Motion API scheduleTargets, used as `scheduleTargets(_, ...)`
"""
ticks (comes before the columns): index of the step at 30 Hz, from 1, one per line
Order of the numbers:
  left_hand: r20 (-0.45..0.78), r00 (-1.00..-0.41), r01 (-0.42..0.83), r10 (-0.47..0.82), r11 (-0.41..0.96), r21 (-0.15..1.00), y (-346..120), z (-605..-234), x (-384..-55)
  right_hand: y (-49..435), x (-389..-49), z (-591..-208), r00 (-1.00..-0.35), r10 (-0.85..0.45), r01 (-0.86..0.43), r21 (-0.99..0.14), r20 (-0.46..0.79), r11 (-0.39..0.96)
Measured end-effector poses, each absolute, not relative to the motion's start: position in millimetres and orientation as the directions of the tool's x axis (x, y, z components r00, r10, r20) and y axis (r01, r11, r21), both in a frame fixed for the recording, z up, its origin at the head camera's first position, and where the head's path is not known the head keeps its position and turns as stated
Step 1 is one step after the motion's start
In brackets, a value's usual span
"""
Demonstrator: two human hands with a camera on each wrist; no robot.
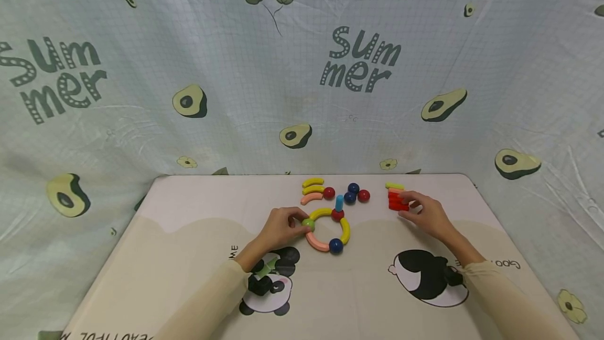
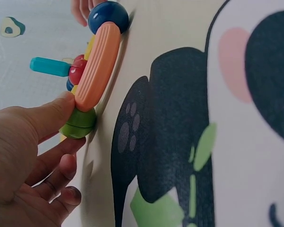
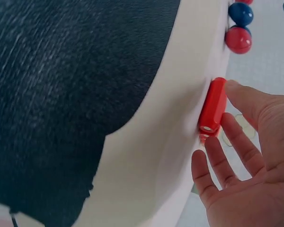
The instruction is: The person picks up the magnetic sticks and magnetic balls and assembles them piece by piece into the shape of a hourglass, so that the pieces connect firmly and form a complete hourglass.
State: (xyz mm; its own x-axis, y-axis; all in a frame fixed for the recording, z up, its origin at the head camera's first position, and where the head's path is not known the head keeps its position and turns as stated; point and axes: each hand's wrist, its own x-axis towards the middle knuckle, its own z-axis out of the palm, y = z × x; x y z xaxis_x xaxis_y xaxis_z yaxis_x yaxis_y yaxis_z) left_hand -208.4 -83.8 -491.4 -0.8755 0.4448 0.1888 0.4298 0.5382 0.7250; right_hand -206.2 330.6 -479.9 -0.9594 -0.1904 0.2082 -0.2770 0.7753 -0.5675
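Note:
My left hand [image 1: 282, 229] pinches a green ball [image 2: 79, 124] between thumb and fingers. This ball joins a ring of curved sticks: two yellow ones [image 1: 346, 231] and a salmon one [image 2: 100, 66], linked also by a dark blue ball [image 1: 336, 246] and a red ball [image 1: 337, 214]. A short light-blue stick [image 1: 339, 203] stands up from that red ball. At the right, my right hand [image 1: 428, 216] reaches to a stack of short red sticks [image 3: 213, 105]. Its thumb and fingers are spread around the nearest stick, with the thumb tip right at one end.
Behind the ring lie spare yellow curved sticks [image 1: 313, 189], a salmon curved stick [image 1: 311, 198] and a red ball [image 1: 329, 193]. Dark blue balls [image 1: 353, 188] and another red ball [image 1: 364, 195] sit beside them. A yellow-green stick [image 1: 394, 186] lies behind the red ones, near the table's back edge.

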Motion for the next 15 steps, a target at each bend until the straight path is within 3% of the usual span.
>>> scheduleTargets(15, 0.182, -0.877, 0.421, 0.445, 0.527, 0.738, -84.6, -490.9, -207.7, 322.4, -210.4, -486.2, -0.966, -0.179, -0.252, -0.542, 0.185, 0.802)
